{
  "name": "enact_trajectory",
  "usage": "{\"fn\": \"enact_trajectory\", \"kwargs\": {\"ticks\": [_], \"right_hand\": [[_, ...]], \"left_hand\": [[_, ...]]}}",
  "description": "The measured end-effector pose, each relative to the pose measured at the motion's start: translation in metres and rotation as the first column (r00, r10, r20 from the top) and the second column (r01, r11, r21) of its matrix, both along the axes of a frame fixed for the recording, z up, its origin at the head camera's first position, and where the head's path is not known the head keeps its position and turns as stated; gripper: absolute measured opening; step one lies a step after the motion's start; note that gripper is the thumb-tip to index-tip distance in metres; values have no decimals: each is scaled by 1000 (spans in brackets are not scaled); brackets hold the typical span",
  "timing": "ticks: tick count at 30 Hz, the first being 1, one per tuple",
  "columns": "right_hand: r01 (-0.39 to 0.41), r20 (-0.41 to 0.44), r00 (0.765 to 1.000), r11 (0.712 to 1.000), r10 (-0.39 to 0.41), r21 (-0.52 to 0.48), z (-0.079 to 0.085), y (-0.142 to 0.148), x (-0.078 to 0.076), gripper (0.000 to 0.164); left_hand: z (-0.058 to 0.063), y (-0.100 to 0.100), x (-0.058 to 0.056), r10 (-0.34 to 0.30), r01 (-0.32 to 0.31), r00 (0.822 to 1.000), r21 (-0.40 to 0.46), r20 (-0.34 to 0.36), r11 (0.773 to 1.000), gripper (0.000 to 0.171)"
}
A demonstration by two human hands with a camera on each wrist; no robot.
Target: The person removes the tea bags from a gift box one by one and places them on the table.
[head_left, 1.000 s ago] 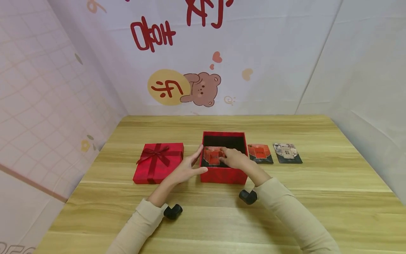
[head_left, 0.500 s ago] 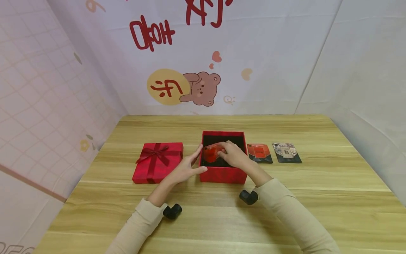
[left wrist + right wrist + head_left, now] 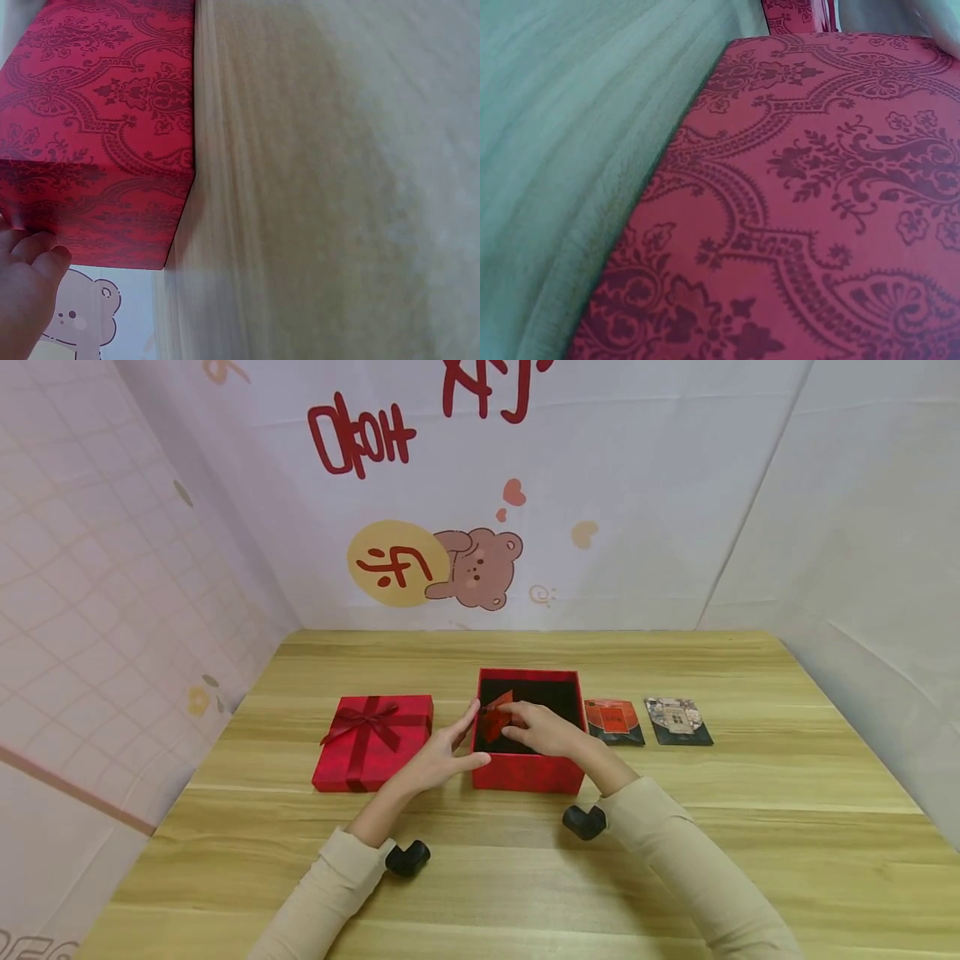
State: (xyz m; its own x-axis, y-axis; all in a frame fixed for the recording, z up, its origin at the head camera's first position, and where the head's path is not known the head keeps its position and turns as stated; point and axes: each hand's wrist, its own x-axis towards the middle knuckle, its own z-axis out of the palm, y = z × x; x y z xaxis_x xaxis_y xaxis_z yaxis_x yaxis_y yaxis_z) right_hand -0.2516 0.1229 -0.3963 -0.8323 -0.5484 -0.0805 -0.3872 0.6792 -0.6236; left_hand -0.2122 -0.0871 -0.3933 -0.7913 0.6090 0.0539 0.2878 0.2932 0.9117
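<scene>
To the left of the red box (image 3: 528, 773), the bow-tied lid (image 3: 375, 739) is laid flat on the wooden surface (image 3: 487, 893). To the box's right, an orange-and-black sachet (image 3: 614, 720) is placed just beside its wall, and a pale sachet with a dark lower edge (image 3: 678, 722) is set farther right. Behind the surface, a white backdrop (image 3: 637, 568) is hung, on which a brown bear (image 3: 483, 568) is printed. The red packet (image 3: 493, 717) is found inside the open box, near its left wall; it is tilted, and partly hidden by the right hand (image 3: 551, 731).

The right hand is reached over the box's right side, its fingers bent and closed to a narrow pinch by which the packet is held. The left hand (image 3: 442, 758) is brought to the box's near-left corner, thumb and forefinger spread wide; the outside of the box is touched, and nothing is gripped. Both wrists are edged by beige sleeves, and a black device (image 3: 407, 859) is worn at each.

A red character resembling 乐 is shown on the yellow disc (image 3: 397, 564) beside the bear. The larger red characters above are cut off or cannot be made out, and the sachets' labels are too small to be read.
</scene>
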Motion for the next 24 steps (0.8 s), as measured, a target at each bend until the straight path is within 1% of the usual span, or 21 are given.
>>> {"fn": "enact_trajectory", "kwargs": {"ticks": [5,12,16,20,24], "right_hand": [[-16,49,999,1000,17,-25,-2,-1,-2,47],[-26,88,996,999,30,-41,-2,-2,-4,48],[3,52,999,999,-1,-49,-2,-3,-5,46],[54,-4,998,994,-55,-97,-1,-1,-5,42],[91,-33,995,986,-97,-138,2,0,-4,40]], "left_hand": [[2,0,0,4,-4,1000,-24,0,1000,76],[2,0,0,4,-4,1000,-16,7,1000,76],[2,0,0,8,-8,1000,-25,-3,1000,76],[3,0,1,17,-17,1000,-40,-7,999,76],[5,0,2,23,-23,1000,-49,-3,999,76]]}}
